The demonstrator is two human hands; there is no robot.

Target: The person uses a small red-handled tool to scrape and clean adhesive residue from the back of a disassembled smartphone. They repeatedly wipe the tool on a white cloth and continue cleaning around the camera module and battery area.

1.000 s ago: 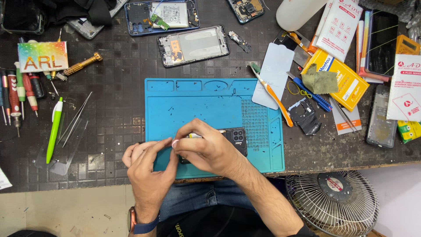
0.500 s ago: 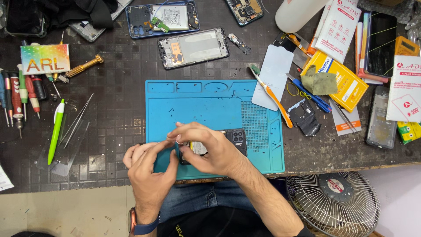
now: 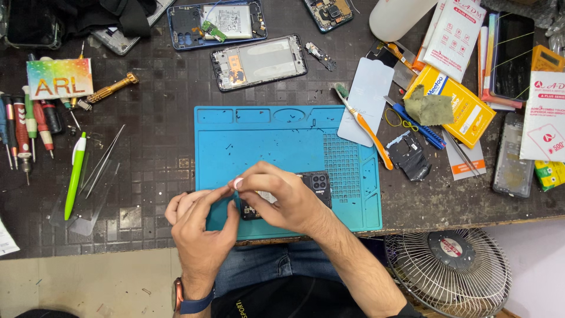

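My right hand [image 3: 282,200] lies over a dark phone [image 3: 306,191], fingers curled down on its body in a closed grip, thumb and forefinger pinched at its left end. My left hand [image 3: 200,221] meets it there, fingertips closed against the right thumb; whether something small sits between them I cannot tell. The phone lies flat, back up, on the blue work mat [image 3: 265,141] near the mat's front edge, which runs along the counter's [image 3: 147,176] front edge. Its long axis runs left to right, parallel to that edge, with the camera cluster at the right end, just showing past my knuckles; the left end is hidden under my fingers.

Further out, an orange-handled brush [image 3: 368,132] lies slantwise across the mat's right rear corner. Behind the mat rest a bare phone frame [image 3: 259,62] and an opened blue phone [image 3: 215,23]. Toward the counter's left edge lie a green pen [image 3: 75,174] and a row of screwdrivers [image 3: 23,135]. A yellow box [image 3: 456,106] sits toward the right.
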